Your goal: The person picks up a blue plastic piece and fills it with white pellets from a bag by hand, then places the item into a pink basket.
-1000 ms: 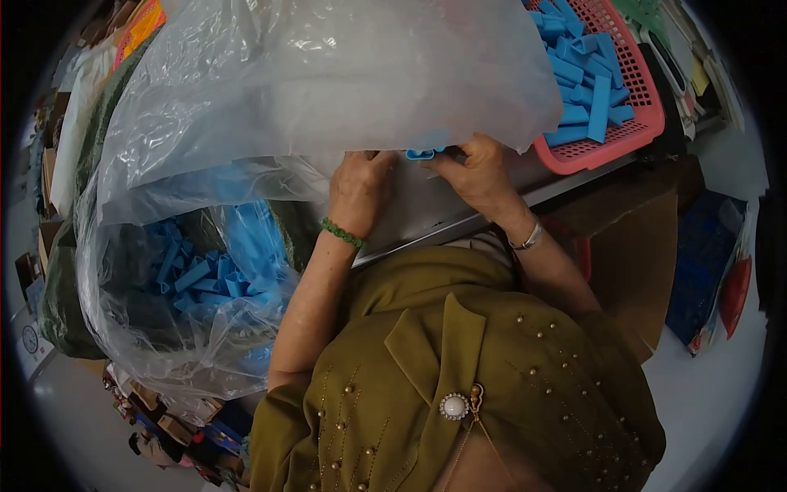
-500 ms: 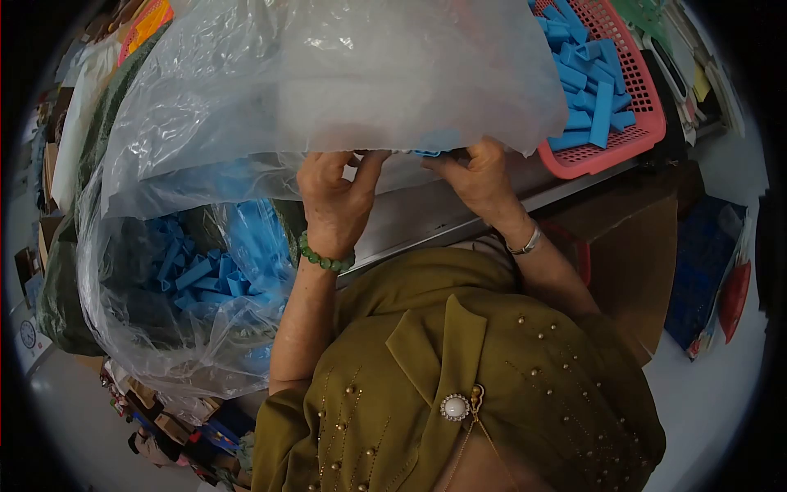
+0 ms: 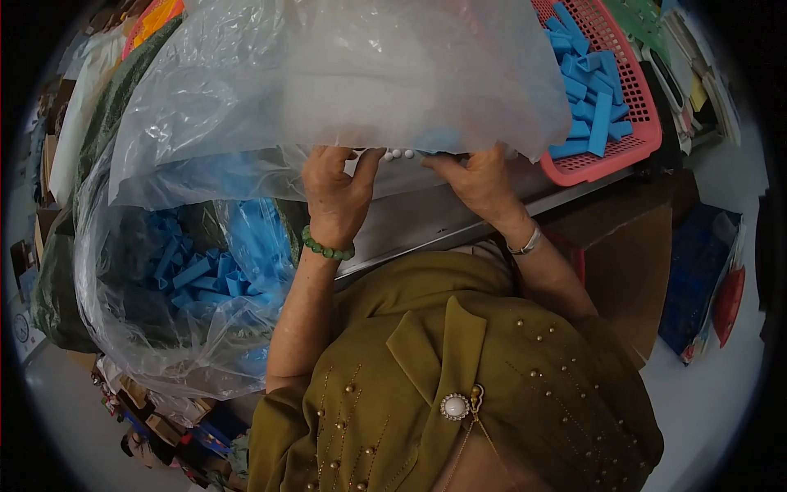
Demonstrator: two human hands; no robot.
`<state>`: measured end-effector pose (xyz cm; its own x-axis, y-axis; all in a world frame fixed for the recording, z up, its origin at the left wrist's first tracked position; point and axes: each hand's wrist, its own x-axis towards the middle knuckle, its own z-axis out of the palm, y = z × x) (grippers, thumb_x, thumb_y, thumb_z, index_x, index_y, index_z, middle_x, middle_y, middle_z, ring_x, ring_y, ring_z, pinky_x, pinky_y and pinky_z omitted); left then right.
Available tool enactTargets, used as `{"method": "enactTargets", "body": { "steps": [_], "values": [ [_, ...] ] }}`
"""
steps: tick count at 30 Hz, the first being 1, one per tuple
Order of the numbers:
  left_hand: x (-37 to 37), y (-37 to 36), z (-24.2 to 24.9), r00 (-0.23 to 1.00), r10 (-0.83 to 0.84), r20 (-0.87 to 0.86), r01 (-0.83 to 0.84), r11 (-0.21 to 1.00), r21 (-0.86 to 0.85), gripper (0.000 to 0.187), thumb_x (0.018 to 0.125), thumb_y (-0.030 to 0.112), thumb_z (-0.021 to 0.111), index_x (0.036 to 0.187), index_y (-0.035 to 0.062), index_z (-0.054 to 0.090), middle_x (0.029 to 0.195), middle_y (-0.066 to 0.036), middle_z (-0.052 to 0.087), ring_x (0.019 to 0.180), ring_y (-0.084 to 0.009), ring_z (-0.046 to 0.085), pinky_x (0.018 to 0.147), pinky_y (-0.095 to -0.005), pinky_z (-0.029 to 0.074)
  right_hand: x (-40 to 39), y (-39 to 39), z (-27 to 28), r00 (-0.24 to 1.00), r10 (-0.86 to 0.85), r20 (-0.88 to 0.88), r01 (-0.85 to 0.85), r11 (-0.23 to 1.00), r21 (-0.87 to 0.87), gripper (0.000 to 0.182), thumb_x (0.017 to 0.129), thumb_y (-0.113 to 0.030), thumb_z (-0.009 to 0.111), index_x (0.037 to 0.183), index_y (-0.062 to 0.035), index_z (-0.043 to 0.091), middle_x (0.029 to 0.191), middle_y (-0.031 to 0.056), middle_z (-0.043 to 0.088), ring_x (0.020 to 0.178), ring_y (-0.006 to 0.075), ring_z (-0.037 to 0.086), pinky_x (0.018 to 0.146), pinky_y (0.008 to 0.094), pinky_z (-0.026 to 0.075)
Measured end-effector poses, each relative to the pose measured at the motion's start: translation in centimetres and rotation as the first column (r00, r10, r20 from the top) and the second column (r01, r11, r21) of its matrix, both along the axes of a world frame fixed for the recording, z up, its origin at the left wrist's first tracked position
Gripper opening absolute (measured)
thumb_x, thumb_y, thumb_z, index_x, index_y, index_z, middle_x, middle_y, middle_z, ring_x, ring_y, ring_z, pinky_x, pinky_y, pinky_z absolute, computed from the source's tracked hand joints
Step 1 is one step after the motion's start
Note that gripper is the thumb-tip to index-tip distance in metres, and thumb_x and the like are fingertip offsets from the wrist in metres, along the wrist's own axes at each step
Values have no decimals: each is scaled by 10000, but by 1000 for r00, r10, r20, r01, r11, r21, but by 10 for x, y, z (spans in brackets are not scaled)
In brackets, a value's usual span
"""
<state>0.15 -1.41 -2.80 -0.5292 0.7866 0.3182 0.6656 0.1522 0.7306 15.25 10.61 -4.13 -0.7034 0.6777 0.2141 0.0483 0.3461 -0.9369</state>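
My left hand point(image 3: 336, 193), with a green bead bracelet, has its fingers closed under the edge of a cloudy plastic sheet point(image 3: 246, 107). Several small white balls point(image 3: 399, 154) stick out in a row from its thumb tip. Opposite it, my right hand point(image 3: 484, 187) is closed too, its fingertips partly covered by the sheet. A blue piece point(image 3: 443, 140) shows blurred through the plastic, right above that thumb. How far the balls and the blue piece run into the fingers is hidden.
A pink basket point(image 3: 648, 139) of blue plastic pieces point(image 3: 601, 123) stands at the upper right. To the left, a clear bag point(image 3: 106, 303) holds more blue pieces point(image 3: 197, 275). The metal table edge point(image 3: 410, 238) runs before my body; a cardboard box point(image 3: 631, 262) sits at the right.
The blue piece between my hands has moved up behind the sheet, and the row of white balls has come into sight. Both hands stay in nearly the same place.
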Motion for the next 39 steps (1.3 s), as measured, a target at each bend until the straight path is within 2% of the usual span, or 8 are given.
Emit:
{"method": "enactTargets", "body": {
  "steps": [4,7,11,13,17,19,32,39],
  "values": [
    [2,5,8,978,-179,107,171,982,79,245,783,74,740,1003,-7,669,918,-63,682,856,-166,631,774,-293,495,-4,-4,4,1000,21,-20,-20,1000,23,212,785,-87,693,965,2,625,799,106,628,693,230,579,667,340,477],
    [15,0,-10,626,-179,759,78,983,168,123,836,84,695,930,6,691,892,-44,703,816,-119,622,749,-281,500,-7,-15,7,993,30,116,-21,997,-79,186,804,-104,680,949,-2,624,802,111,637,686,245,590,657,344,485],
    [13,-9,-8,411,-144,900,38,989,141,245,867,50,653,1108,20,624,982,-13,650,929,-112,585,788,-261,487,-6,-8,5,969,235,80,-197,923,-331,169,877,-110,631,1016,-15,636,865,46,635,692,127,600,626,277,500],
    [12,-11,-14,442,-277,853,95,960,263,340,883,56,636,1213,34,555,1107,-24,580,987,-106,554,820,-265,480,-4,-7,-5,969,197,-151,-242,627,-740,229,936,-192,556,1065,-13,618,871,72,652,694,190,647,637,312,541],
    [8,-15,-2,625,-385,679,208,921,330,339,903,60,606,1236,47,543,1222,-42,499,1039,-120,531,849,-288,478,-10,-4,19,914,235,-331,-404,433,-806,331,962,-298,510,1104,-9,586,918,105,656,741,245,668,663,373,575],
    [10,-19,11,454,-416,788,235,909,345,331,918,79,584,1245,50,542,1291,-58,430,1078,-139,515,856,-295,475,-10,-8,24,875,196,-443,-484,316,-816,402,946,-377,527,1138,-26,564,1009,114,641,837,246,663,707,406,583],
    [19,-21,23,668,-352,656,238,936,260,312,920,66,560,1232,49,561,1243,-76,464,1070,-178,526,873,-281,459,-9,-26,22,831,140,-538,-553,298,-778,426,946,-399,535,1182,-44,545,1068,100,603,891,213,629,714,373,549],
    [32,-13,25,930,-312,194,278,943,182,338,874,32,599,1211,39,583,1220,-124,507,1117,-243,516,920,-319,442,-5,-34,33,905,45,-423,-394,464,-793,276,966,-306,513,1073,-55,556,937,40,574,804,157,605,662,323,535]
  ]
}}
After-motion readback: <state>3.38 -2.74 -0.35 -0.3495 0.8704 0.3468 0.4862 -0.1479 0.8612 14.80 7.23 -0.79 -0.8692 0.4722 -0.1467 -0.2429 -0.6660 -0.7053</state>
